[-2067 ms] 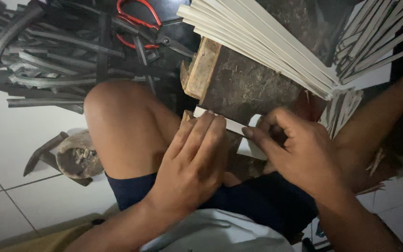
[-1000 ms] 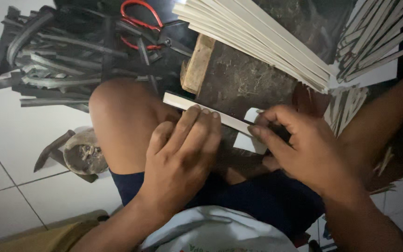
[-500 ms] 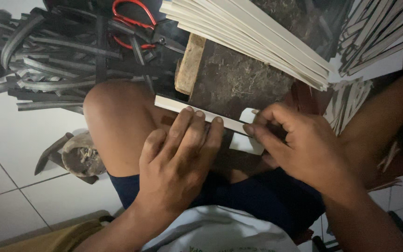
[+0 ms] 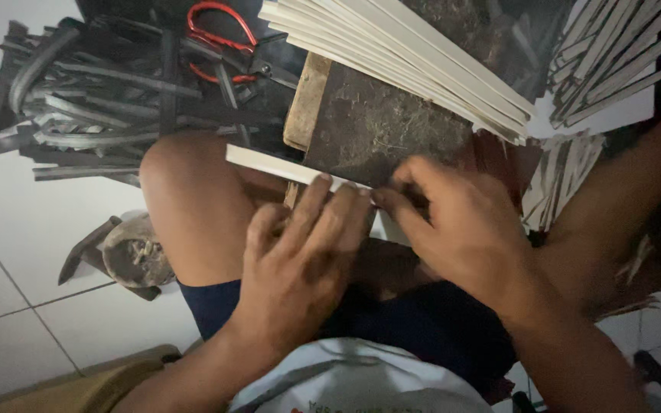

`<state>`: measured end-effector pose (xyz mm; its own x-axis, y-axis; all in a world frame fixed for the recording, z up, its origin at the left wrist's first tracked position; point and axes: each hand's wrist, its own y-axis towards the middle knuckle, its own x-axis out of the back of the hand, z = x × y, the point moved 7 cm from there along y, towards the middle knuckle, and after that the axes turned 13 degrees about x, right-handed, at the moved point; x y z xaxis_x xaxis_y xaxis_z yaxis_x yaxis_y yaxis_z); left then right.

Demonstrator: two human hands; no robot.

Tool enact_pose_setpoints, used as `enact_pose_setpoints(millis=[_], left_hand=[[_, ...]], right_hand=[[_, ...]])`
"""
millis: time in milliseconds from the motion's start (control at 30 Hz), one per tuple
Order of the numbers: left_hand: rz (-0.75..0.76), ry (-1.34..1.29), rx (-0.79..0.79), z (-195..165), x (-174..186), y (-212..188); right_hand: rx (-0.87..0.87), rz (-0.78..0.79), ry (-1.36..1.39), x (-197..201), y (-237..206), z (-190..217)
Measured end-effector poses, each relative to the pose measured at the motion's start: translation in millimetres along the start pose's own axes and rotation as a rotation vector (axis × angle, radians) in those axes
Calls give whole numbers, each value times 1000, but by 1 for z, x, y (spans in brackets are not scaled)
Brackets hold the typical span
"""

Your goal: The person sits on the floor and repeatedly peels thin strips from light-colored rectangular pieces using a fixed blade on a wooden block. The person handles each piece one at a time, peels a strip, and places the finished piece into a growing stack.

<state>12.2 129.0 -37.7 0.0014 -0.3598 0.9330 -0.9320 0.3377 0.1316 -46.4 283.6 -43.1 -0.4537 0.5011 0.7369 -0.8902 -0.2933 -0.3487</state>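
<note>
Your left hand [image 4: 300, 260] lies flat, fingers spread a little and pressed down on a thin, pale strip [image 4: 269, 164] with smooth, straight edges. The strip runs across your bare knee [image 4: 193, 199] and onto the near edge of a dark, rough, scratched block [image 4: 384, 130]. Your right hand [image 4: 460, 229] has its fingertips pressed together at the strip's right part, pinching there; what exactly they pinch is hidden. Behind the block lies a fanned stack of similar pale strips [image 4: 407, 53]. To the left is a heap of dark, bent rubber-like strips [image 4: 109, 99], with red-handled scissors [image 4: 219, 38] on it. The floor [image 4: 32, 252] is white tile.
</note>
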Motion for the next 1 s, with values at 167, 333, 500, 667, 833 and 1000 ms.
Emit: enact_pose_setpoints(millis=[167,333,500,667,833,1000], left_hand=[[-27,84,27,2,4,1],[-52,128,-27,-6,3,2],[-52,143,-42,-7,3,2],[-16,178,-4,-8,0,3],[-43,215,-7,-12,3,3],[-9,178,26,-12,3,2]], right_hand=[[81,21,-33,1,4,6],[-111,165,154,7,-11,-30],[-104,149,175,6,-19,-45],[-66,133,152,7,-18,-43],[-263,168,166,3,-25,-51],[-215,156,137,3,-25,-47]])
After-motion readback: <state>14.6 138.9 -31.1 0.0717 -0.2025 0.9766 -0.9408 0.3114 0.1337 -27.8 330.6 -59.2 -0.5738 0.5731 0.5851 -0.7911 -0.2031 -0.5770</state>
